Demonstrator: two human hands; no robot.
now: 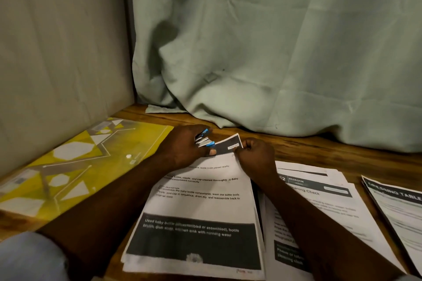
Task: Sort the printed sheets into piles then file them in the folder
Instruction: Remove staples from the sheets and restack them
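Note:
A stack of printed sheets point(201, 207) lies on the wooden table in front of me, its top page about a baby bottle. My left hand point(182, 146) grips a blue and silver stapler point(204, 139) at the stack's far left corner. My right hand point(255, 155) pinches the dark top edge of the stack point(229, 145), lifting that corner toward the stapler's mouth. A second pile point(324, 203) headed "Bedroom" lies to the right. A third pile point(397, 207) headed "Dressing table" sits at the far right. The yellow patterned folder point(68, 166) lies flat at the left.
A pale green curtain point(274, 52) hangs down onto the table's far edge. A grey wall panel point(57, 41) closes the left side. Bare wooden table point(319, 150) shows between the piles and the curtain. A light blue sleeve or knee point(29, 258) is at the bottom left.

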